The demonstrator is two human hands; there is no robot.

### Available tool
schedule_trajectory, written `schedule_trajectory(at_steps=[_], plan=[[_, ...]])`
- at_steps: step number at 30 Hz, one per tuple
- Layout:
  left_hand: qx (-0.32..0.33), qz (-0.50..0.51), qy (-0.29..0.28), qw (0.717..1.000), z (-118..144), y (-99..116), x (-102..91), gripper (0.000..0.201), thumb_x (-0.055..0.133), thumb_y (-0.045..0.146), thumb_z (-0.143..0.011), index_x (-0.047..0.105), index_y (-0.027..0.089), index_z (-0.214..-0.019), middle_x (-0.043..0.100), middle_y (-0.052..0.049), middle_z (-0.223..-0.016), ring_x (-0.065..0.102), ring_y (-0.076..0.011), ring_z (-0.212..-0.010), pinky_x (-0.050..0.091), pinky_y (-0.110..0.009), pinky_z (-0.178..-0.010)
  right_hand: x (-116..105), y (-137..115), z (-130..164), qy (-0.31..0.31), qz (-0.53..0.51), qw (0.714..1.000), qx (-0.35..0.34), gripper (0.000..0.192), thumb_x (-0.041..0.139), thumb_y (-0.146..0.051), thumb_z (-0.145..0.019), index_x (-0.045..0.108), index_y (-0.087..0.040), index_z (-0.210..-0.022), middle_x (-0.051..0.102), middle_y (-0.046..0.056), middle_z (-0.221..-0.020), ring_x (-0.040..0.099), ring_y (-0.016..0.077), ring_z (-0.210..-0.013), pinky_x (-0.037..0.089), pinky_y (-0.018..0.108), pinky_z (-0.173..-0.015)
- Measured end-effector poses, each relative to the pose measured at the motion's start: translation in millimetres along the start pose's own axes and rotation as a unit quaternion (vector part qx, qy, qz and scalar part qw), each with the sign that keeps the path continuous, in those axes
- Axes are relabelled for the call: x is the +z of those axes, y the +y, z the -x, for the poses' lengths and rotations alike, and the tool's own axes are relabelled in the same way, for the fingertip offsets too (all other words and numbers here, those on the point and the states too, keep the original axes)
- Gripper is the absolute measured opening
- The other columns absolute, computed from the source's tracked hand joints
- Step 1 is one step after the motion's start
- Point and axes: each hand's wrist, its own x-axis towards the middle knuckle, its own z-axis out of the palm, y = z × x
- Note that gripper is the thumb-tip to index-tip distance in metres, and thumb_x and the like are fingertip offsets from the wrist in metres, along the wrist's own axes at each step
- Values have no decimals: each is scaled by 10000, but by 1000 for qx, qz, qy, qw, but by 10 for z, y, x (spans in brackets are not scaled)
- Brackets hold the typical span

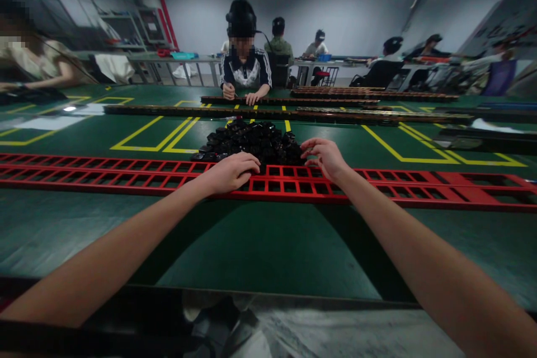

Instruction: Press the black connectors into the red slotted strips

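Note:
A long red frame [335,194] with two rows of rectangular slots lies across the green table in front of me. Behind its middle is a heap of small black parts [251,142], too dark to make out their kind. My left hand [232,172] rests over the frame just in front of the heap, fingers bent and close together; anything under the fingertips is hidden. At the heap's right edge, my right hand [325,158] hovers with curved fingers apart. Its fingertips are close to the black parts, and I see nothing held between them.
Long dark strips [251,113] lie across the table beyond the heap. Yellow tape lines [176,134] mark the green surface [260,246]. A co-worker [245,67] sits opposite, hands on a strip. Another person [42,61] is at the left. White sheets [59,121] lie there too.

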Motion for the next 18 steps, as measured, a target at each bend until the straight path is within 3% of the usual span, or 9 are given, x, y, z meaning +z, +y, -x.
schedule_trajectory(at_steps=[4, 9, 13, 18], plan=[[-4, -3, -2, 1000, -3, 0, 2, 239, 454, 135, -902, 648, 177, -1035, 620, -83, -1183, 558, -201, -1127, 475, -418, -1009, 82, -10, 51, -58, 148, 984, -79, 183, 496, -212, -780, 618, -147, -899, 674, 77, -840, 593, 149, -662, 479, 287, -624], [-1, 0, -6, 1000, -2, 10, -6, 333, 467, 131, -900, 608, 183, -1196, 609, -91, -1241, 543, -202, -1179, 453, -429, -1049, 172, 10, 134, -9, 359, 905, -229, 272, 551, -289, -844, 637, -154, -1064, 671, 76, -959, 588, 169, -766, 470, 311, -728], [27, -15, -32, 999, -7, 2, -5, 368, 465, 186, -941, 589, 208, -1287, 543, -102, -1397, 501, -222, -1277, 415, -469, -1091, 206, 29, 184, -19, 454, 854, -254, 379, 550, -336, -871, 570, -199, -1223, 601, 95, -1201, 602, 184, -817, 466, 322, -709], [34, -14, -44, 998, -34, -10, -7, 359, 470, 189, -947, 608, 220, -1277, 567, -79, -1396, 495, -215, -1305, 401, -478, -1110, 215, 38, 179, -23, 479, 841, -251, 325, 536, -354, -886, 548, -193, -1167, 605, 99, -1207, 608, 203, -840, 458, 332, -714]])
